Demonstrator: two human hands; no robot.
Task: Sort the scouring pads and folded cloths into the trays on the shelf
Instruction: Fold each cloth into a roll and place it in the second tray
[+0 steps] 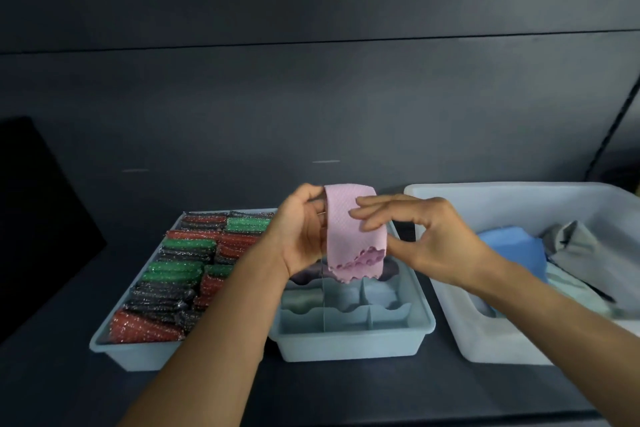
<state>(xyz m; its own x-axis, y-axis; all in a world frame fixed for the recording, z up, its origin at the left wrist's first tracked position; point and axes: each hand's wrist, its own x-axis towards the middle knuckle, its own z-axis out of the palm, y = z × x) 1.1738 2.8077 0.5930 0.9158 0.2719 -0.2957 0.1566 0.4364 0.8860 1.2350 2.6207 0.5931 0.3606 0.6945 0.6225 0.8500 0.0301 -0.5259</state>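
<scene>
I hold a folded pink cloth [356, 229] up in front of me with both hands, above the back part of the divided tray [353, 343] in the middle of the shelf [311, 388]. My left hand [304, 229] grips the cloth along its left edge: the thumb curls over the top fold and the fingers are bent behind it, so the palm faces the cloth. My right hand [426, 236] comes in from the other side, half open in a loose curve. Its fingers [367, 211] lie nearly straight across the front of the cloth, and the thumb touches the right edge lower down, so the cloth is lightly pinched between them. The cloth hangs doubled over, its wavy lower edges loose and just above the tray's dividers, touching nothing below as far as I can see. A purple cloth [304, 276] lies in a back compartment of that tray, partly hidden by my left wrist; the front compartments show only their pale walls. To the left, just beside it, a second tray [138, 354] is packed with rows of red, green and black scouring pads [180, 267]. To the right stands a large pale bin [485, 340] with a blue cloth [512, 246] and a grey cloth [571, 243] heaped inside.
</scene>
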